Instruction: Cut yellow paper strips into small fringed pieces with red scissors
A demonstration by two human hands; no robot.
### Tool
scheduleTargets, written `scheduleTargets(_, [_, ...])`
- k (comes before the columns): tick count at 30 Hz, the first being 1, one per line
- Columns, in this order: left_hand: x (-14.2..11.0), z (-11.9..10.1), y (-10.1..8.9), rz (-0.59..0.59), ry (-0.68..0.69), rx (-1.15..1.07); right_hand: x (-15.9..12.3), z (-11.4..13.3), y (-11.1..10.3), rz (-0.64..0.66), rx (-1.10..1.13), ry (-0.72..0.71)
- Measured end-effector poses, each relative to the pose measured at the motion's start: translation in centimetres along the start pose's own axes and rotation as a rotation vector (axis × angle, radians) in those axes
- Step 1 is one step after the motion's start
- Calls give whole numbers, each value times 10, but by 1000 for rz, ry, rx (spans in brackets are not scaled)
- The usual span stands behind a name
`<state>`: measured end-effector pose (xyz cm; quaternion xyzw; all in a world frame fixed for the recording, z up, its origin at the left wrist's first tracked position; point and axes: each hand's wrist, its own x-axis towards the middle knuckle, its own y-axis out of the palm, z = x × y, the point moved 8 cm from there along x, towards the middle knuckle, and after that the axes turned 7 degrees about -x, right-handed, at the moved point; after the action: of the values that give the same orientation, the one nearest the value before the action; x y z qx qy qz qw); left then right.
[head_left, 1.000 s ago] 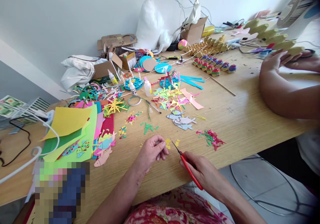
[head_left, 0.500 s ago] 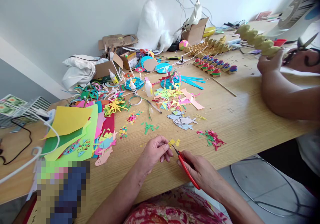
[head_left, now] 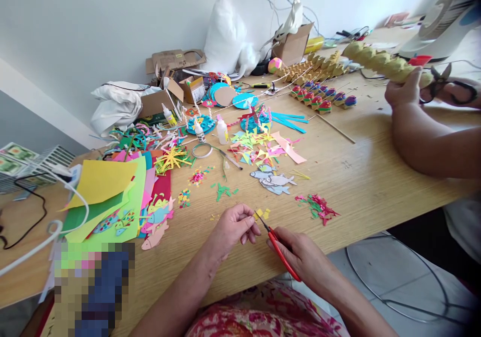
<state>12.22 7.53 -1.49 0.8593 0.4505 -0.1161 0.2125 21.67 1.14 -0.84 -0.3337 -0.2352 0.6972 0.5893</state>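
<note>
My right hand [head_left: 295, 251] is closed around red-handled scissors [head_left: 283, 257], whose narrow dark blades point up and left. The blade tips are close to the fingertips of my left hand [head_left: 240, 224], which are pinched together; whatever they hold is too small to make out. Small yellow paper pieces [head_left: 266, 213] lie on the table just behind the blades. Beyond them is a small heap of grey paper fish [head_left: 276, 180]. Red and green paper scraps [head_left: 319, 206] lie to the right of my hands, and green snippets [head_left: 223, 191] to the left.
Coloured paper sheets [head_left: 108, 181] and pink paper fish [head_left: 155, 235] lie at left. Glue bottles [head_left: 222, 132] stand mid-table among paper strips. At right, a co-worker's hands hold an egg-carton strip [head_left: 383, 61] and dark scissors [head_left: 441, 78]. Painted carton strips [head_left: 323, 107] lie nearby.
The co-worker's egg-carton strip has shifted left and levelled out, and their scissors have moved left and down. My own hands are almost still.
</note>
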Motion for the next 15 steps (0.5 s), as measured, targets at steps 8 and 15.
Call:
scheduleTargets(8, [1, 3, -8, 5, 3, -3, 2, -3, -1, -1, -11, 18])
scheduleTargets(15, [-4, -4, -10, -6, 38, -51, -3, 6, -2, 42, -48, 2])
